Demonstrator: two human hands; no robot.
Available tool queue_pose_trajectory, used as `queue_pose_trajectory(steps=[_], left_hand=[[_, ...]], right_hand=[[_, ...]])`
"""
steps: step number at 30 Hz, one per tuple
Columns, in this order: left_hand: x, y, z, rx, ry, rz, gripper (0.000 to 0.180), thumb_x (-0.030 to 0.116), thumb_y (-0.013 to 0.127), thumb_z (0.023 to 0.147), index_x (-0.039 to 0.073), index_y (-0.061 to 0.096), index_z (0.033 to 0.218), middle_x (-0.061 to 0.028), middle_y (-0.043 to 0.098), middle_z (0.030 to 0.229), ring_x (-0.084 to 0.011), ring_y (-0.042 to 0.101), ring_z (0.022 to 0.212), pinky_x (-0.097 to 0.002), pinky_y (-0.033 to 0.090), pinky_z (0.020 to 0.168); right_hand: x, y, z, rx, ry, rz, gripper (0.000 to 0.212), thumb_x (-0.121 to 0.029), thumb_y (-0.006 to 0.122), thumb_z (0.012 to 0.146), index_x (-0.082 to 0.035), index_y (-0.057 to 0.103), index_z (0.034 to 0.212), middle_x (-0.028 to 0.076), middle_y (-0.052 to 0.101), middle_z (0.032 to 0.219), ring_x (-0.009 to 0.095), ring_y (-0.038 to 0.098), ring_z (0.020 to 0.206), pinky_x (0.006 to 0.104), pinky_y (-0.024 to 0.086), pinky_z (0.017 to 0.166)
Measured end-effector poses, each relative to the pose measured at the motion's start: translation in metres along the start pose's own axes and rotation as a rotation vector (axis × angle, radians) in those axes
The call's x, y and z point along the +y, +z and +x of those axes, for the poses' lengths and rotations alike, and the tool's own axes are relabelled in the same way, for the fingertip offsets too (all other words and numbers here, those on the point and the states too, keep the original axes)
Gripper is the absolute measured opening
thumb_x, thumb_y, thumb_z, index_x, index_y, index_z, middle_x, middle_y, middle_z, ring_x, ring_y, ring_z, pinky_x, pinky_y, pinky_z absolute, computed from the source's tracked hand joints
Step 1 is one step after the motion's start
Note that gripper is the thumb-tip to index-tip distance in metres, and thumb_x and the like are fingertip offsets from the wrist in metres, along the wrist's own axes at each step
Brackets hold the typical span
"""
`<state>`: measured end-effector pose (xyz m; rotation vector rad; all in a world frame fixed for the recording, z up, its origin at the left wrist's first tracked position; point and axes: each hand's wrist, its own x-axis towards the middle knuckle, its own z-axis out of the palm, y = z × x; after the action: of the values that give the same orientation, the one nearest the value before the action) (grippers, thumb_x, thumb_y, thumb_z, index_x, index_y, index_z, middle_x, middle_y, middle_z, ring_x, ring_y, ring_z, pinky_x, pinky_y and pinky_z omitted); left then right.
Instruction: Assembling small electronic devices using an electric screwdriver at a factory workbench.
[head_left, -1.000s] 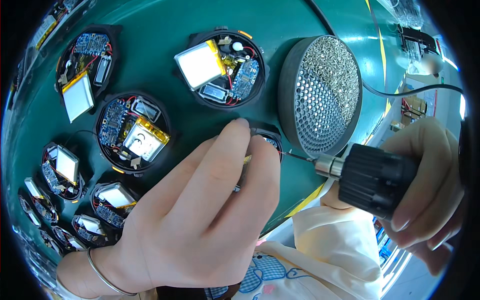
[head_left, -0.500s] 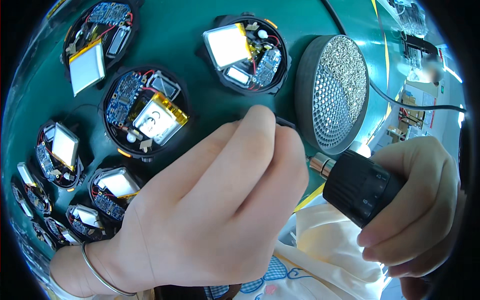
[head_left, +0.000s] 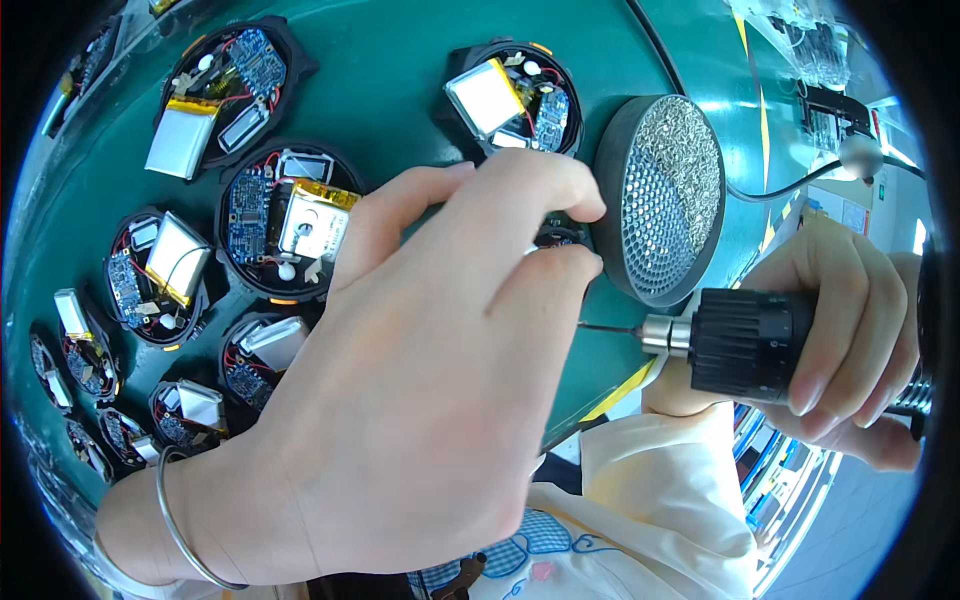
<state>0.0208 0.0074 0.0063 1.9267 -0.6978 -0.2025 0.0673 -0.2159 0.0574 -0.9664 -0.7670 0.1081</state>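
Observation:
My left hand [head_left: 430, 370] covers the middle of the view, its fingers curled round a black device housing [head_left: 562, 236]. Only a small dark piece of that housing shows between finger and thumb; the rest is hidden. In my right hand [head_left: 850, 340] is a black electric screwdriver [head_left: 745, 343], held nearly level. Its thin bit [head_left: 608, 328] points left, toward the left hand's thumb side. Whether the tip touches anything is hard to see. Just beyond the fingers stands a round grey screw dish [head_left: 612, 200], with small silver screws [head_left: 685, 140] heaped over its perforated plate.
Several round black housings with blue circuit boards and silver batteries lie on the green mat [head_left: 400, 90], such as an open housing [head_left: 250, 215] left of my hand and another housing [head_left: 550, 110] behind it. A black cable [head_left: 660, 50] runs past the dish. Yellow tape [head_left: 620, 392] marks the mat's edge.
The screwdriver has swung from a slant to nearly level, and its bit now shows. My left hand's fingers have parted somewhat at the tips. The whole view has shifted slightly.

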Motion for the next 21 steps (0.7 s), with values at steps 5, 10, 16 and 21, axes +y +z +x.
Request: queue_pose_trajectory(steps=[5, 10, 16, 21], left_hand=[[0.004, 0.001, 0.002, -0.005, -0.095, 0.077, 0.026, 0.001, 0.073, 0.058, 0.005, 0.061, 0.080, -0.0132, 0.055, 0.110, -0.0291, 0.055, 0.099, -0.0360, 0.042, 0.083], [-0.001, 0.013, -0.005, 0.133, -0.017, 0.086, 0.023, 0.002, 0.073, 0.059, 0.006, 0.060, 0.078, -0.0113, 0.056, 0.108, -0.0283, 0.054, 0.096, -0.0370, 0.040, 0.082], [0.002, 0.011, -0.004, 0.065, 0.002, 0.145, 0.021, 0.005, 0.069, 0.061, 0.007, 0.056, 0.078, -0.0100, 0.056, 0.108, -0.0280, 0.051, 0.099, -0.0402, 0.032, 0.086], [0.005, 0.013, -0.001, 0.057, 0.010, 0.201, 0.020, 0.007, 0.067, 0.061, 0.008, 0.055, 0.077, -0.0093, 0.056, 0.108, -0.0284, 0.050, 0.100, -0.0403, 0.030, 0.086]], right_hand=[[0.003, 0.004, -0.003, 0.124, -0.011, 0.059, 0.035, -0.020, 0.076, 0.068, -0.010, 0.049, 0.048, 0.004, 0.053, 0.044, 0.013, 0.056, 0.039, 0.0211, 0.051, 0.039], [-0.005, 0.002, -0.003, 0.088, -0.033, 0.073, 0.036, -0.020, 0.073, 0.069, -0.011, 0.046, 0.048, 0.003, 0.053, 0.046, 0.014, 0.057, 0.040, 0.0218, 0.052, 0.039], [-0.014, 0.000, 0.000, 0.102, 0.089, 0.074, 0.034, -0.020, 0.072, 0.069, -0.011, 0.048, 0.047, 0.004, 0.055, 0.046, 0.015, 0.057, 0.040, 0.0228, 0.053, 0.039], [-0.015, -0.004, 0.002, 0.067, 0.062, 0.083, 0.033, -0.019, 0.071, 0.069, -0.011, 0.048, 0.046, 0.005, 0.056, 0.047, 0.015, 0.057, 0.039, 0.0236, 0.053, 0.039]])
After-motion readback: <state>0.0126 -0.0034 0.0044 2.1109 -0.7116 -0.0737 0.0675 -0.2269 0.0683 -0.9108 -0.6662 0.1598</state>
